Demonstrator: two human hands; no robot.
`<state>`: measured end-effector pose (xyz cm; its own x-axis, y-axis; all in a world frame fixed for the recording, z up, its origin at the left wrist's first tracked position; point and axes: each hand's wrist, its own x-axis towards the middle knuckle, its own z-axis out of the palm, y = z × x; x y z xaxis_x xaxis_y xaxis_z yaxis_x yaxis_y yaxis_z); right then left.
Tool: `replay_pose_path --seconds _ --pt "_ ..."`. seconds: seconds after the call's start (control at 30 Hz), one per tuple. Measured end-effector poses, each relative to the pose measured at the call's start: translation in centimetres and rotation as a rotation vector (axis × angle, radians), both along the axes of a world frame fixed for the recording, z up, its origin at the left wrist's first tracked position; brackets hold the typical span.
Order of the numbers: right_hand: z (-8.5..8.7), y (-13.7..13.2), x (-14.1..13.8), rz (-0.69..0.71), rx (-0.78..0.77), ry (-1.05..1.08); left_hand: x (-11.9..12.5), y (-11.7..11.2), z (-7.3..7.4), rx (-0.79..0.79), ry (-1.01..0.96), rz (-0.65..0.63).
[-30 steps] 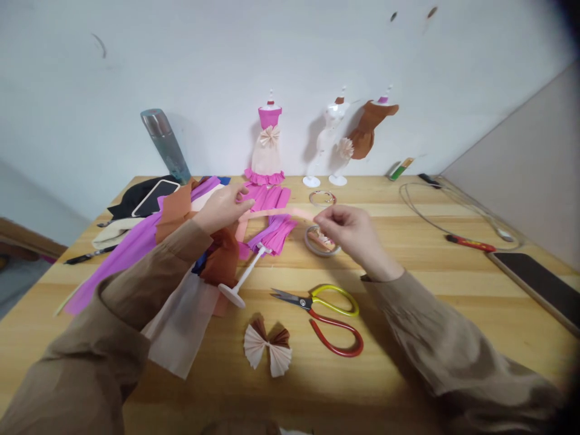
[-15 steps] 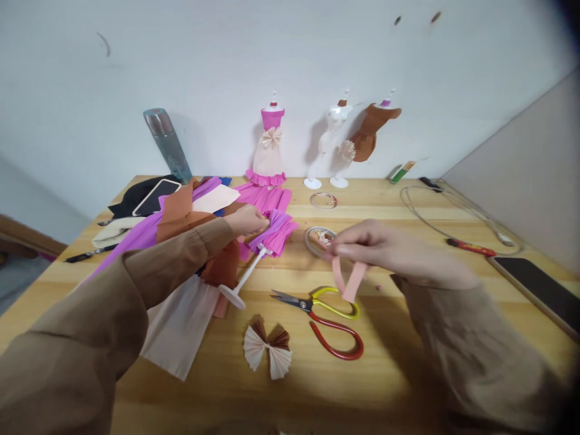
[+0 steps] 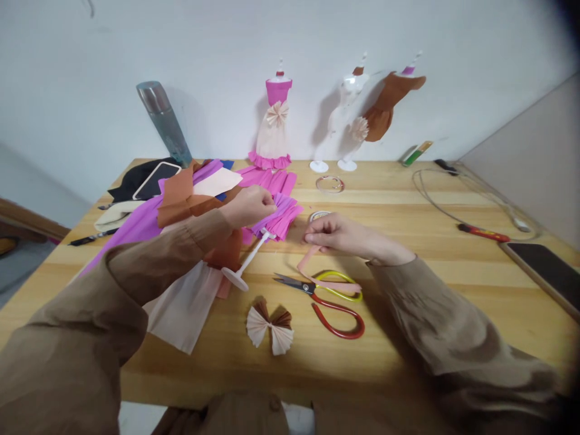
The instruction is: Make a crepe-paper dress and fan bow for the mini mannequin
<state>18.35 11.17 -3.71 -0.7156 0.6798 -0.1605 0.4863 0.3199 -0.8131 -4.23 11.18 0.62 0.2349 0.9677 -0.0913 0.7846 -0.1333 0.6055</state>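
Clearly, the right hand [image 3: 339,234] holds a pink strip [image 3: 309,258] in a narrow grip; the left hand [image 3: 252,206] is at purple pleats [image 3: 284,219], its grip I cannot tell.

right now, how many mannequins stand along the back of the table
3: the pink-topped mannequin at left, the white mannequin in the middle, the brown-dressed mannequin at right. None looks hidden; the tilted white stand by the left hand isn't counted.

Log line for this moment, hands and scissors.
left hand: at purple pleated skirt, grip unclear | right hand: pinching pink strip | scissors: on table
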Motion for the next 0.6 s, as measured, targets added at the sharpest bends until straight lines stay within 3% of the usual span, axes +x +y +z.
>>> replay_pose_path --seconds 0.13,0.27,0.4,0.47,0.6 --pt "-0.5 -0.6 -0.9 0.048 0.232 -0.078 -0.1 -1.0 1.0 0.124 0.012 -0.204" --pt "-0.8 -1.1 -1.6 0.135 0.280 -0.048 -0.4 -0.6 1.4 0.087 -0.003 -0.153" --pt "-1.3 -0.8 -1.7 -0.071 0.228 -0.118 -1.0 0.8 0.3 -0.056 -0.042 0.023" --pt "-1.8 -0.6 -2.0 -0.209 0.236 -0.112 -1.3 1.4 -0.8 -0.105 -0.040 0.057" --pt "-3.0 -0.2 -3.0 -0.345 0.184 -0.074 -1.1 2.1 -2.7 -0.150 -0.031 0.123"
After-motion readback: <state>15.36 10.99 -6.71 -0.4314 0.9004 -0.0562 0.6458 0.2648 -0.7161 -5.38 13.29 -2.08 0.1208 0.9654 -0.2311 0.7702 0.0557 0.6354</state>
